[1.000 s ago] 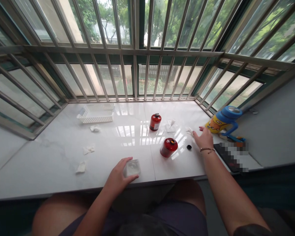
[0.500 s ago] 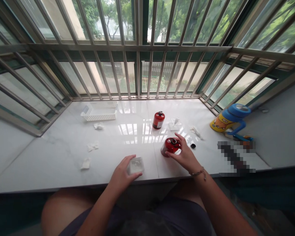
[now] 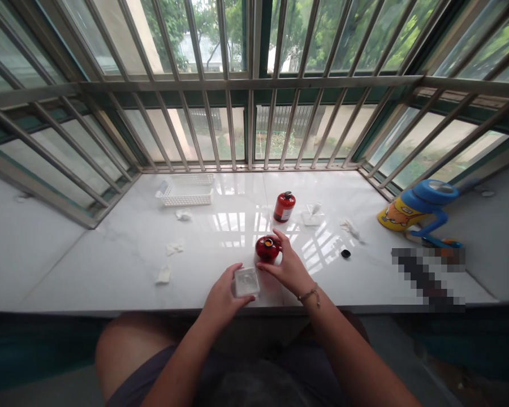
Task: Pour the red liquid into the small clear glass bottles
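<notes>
My left hand grips a small clear square plastic box by its sides, near the front edge of the white counter. Whatever is inside the box is hard to make out. My right hand is wrapped round the right side of a glossy red bottle, which stands upright just behind the box with its round mouth uncovered. Behind them is a second red bottle with a white label and a dark top. To the right lies a small black cap.
A white perforated basket sits at the back left. Crumpled white tissues lie on the left. Beside the rear bottle is a clear container; further right are a tissue and a blue-yellow bottle. Metal bars front the windows.
My right hand has brought the open red bottle to the left, close to the clear box. My left hand still holds the box. The whole view has shifted slightly.
</notes>
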The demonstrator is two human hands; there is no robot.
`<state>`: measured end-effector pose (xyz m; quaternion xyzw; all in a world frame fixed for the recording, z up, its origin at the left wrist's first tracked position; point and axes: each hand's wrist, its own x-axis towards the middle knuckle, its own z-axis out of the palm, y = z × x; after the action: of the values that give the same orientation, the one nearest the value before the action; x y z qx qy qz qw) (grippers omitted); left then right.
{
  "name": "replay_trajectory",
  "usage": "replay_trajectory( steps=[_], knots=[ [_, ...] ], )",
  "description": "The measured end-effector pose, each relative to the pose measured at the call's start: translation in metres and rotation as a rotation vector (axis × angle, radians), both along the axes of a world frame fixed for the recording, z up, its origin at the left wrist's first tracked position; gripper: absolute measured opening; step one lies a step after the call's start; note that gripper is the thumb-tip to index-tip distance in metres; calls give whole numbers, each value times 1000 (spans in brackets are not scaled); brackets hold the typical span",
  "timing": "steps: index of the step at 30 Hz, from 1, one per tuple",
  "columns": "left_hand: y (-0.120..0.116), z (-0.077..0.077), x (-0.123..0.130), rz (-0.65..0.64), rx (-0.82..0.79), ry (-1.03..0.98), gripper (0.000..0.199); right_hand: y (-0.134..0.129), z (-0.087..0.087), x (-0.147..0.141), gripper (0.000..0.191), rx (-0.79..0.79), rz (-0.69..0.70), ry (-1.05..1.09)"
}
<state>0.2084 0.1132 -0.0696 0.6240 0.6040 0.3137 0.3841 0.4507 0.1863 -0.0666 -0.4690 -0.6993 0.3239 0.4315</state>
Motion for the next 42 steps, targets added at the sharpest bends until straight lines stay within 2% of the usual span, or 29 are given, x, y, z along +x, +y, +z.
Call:
replay_trajectory(
  steps=[2,5,8,9,11,15,17,19,25,29,33,36,39,42],
  knots=[
    [-4,5,0,-8,-4,-7,74,-6,0,2,100,75,-37,-21],
    [-10,19,0,-30,-11,-23,71,-27,-3,9,68,163,-200,-1],
    [-16,39,2,-70,-2,-32,73,-58,-8,14,45,87,-302,149],
    [-17,46,4,-96,9,-36,74,-68,-9,15,42,16,-282,215],
    [-18,61,7,-174,36,-53,76,-85,-8,13,45,-173,-149,372],
    [-17,86,18,-357,81,-137,78,-105,10,6,73,-560,200,791],
    [-15,94,24,-414,81,-167,78,-108,22,4,83,-673,298,928],
    [-13,99,30,-451,88,-178,79,-109,34,3,86,-729,348,959],
    [-11,99,36,-484,126,-184,88,-108,48,5,75,-783,300,980],
    [-17,91,36,-359,150,-139,102,-111,54,-2,68,-761,242,1082],
    [-24,78,43,-238,301,-115,110,-113,55,-14,71,-696,125,1176],
    [-29,72,52,-173,392,-94,101,-113,52,-23,74,-644,35,1214],
    [-34,71,59,-105,399,-58,84,-113,48,-28,76,-636,-11,1220],
    [-36,71,60,-75,400,-50,91,-114,47,-29,77,-631,-17,1206]
  ],
)
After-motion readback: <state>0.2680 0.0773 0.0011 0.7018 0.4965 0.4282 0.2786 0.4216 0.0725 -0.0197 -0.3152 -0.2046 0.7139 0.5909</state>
